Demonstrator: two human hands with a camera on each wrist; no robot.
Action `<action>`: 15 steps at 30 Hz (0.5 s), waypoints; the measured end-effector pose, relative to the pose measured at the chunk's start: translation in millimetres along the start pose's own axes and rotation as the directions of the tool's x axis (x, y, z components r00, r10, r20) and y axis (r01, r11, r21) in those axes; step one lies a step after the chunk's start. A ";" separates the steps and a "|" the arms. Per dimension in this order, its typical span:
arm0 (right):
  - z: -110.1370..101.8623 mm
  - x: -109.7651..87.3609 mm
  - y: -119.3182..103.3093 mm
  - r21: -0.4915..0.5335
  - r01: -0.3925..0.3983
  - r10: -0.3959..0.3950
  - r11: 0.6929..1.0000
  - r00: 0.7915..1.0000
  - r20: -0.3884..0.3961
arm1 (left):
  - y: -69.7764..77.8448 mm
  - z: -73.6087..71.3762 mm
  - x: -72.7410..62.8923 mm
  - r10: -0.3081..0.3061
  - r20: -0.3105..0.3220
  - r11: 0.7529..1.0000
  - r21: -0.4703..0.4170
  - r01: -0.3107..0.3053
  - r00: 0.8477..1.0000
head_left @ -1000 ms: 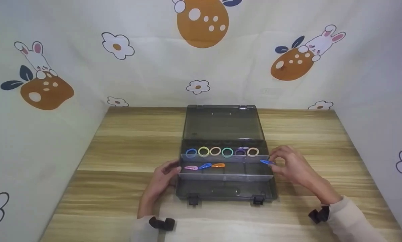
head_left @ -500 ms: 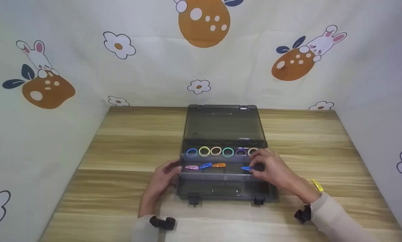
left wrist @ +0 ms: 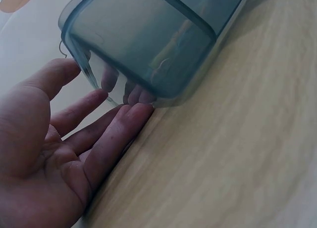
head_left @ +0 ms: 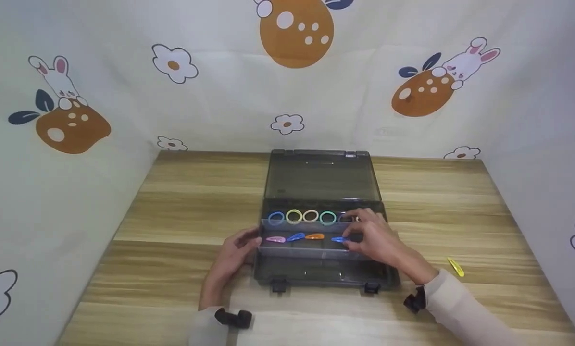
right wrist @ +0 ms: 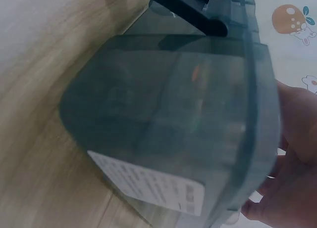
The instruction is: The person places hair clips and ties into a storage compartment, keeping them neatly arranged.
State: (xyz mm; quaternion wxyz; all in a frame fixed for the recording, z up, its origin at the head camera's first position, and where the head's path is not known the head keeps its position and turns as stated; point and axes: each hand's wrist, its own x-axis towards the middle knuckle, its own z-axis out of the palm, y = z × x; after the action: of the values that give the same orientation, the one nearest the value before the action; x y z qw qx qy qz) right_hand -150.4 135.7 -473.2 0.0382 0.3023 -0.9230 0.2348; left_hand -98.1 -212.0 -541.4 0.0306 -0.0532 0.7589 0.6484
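Observation:
A dark see-through plastic box (head_left: 326, 275) lies with its lid (head_left: 323, 175) laid back. My right hand (head_left: 381, 242) is over its middle compartment and pinches a blue hair clip (head_left: 337, 239) between thumb and finger. Left of that clip, in a row, are a pink hair clip (head_left: 275, 239), another blue one, and an orange hair clip (head_left: 315, 236). Fairly straight fingers of my left hand (head_left: 233, 252) touch the box's left side; the left wrist view shows the fingertips on the wall (left wrist: 148, 50). In the right wrist view the box wall (right wrist: 163, 104) hides the held clip.
Behind the clips, several ring-shaped hair ties, among them a green one (head_left: 328, 218), stand in the back compartment; my right hand partly covers those at the right. A yellow hair clip (head_left: 456, 266) lies on the wooden table (head_left: 172, 206), right of the box. Patterned cloth hangs around the table.
My right hand has carried the blue clip leftward from the box's right edge to near the orange clip. The yellow clip on the table has come into view. My left hand stays put.

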 end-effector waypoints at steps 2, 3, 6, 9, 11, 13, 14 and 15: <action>1.2 2.7 0.0 -0.006 -0.003 0.003 1.000 1.000 0.014 | -0.8 -0.4 -0.1 0.006 0.002 1.000 0.007 -0.006 1.000; 1.5 4.1 -0.2 -0.006 -0.005 0.005 1.000 1.000 0.021 | -1.0 -0.5 -0.2 0.004 0.002 1.000 0.006 -0.004 1.000; 3.2 8.6 -0.4 -0.003 -0.012 0.012 1.000 0.999 0.041 | -1.3 -0.7 0.0 -0.003 0.002 1.000 0.003 0.003 1.000; 6.1 12.5 0.3 -0.010 -0.015 0.016 1.000 0.998 0.066 | -1.3 -0.3 0.1 -0.009 -0.002 1.000 -0.001 0.009 1.000; 8.4 14.3 0.8 -0.028 -0.017 0.019 0.999 0.997 0.079 | -1.3 0.0 0.0 -0.005 -0.003 1.000 0.001 0.005 1.000; 10.7 15.4 1.9 -0.046 -0.021 0.025 0.999 0.996 0.089 | -1.2 0.3 0.0 -0.001 -0.004 1.000 0.004 0.001 1.000; 11.6 15.7 2.2 -0.053 -0.023 0.028 0.998 0.995 0.091 | -1.0 0.3 0.0 -0.004 -0.004 1.000 0.003 0.004 1.000; 12.4 16.1 2.5 -0.058 -0.026 0.031 0.998 0.995 0.093 | -0.7 0.2 0.1 -0.004 -0.005 1.000 0.004 0.004 1.000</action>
State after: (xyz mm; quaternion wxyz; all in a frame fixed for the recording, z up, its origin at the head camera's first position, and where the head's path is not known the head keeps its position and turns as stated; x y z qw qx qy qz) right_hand -164.1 123.0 -481.8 0.0001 0.2987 -0.9343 0.1946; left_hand -98.0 -211.9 -542.2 0.0302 -0.0562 0.7601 0.6467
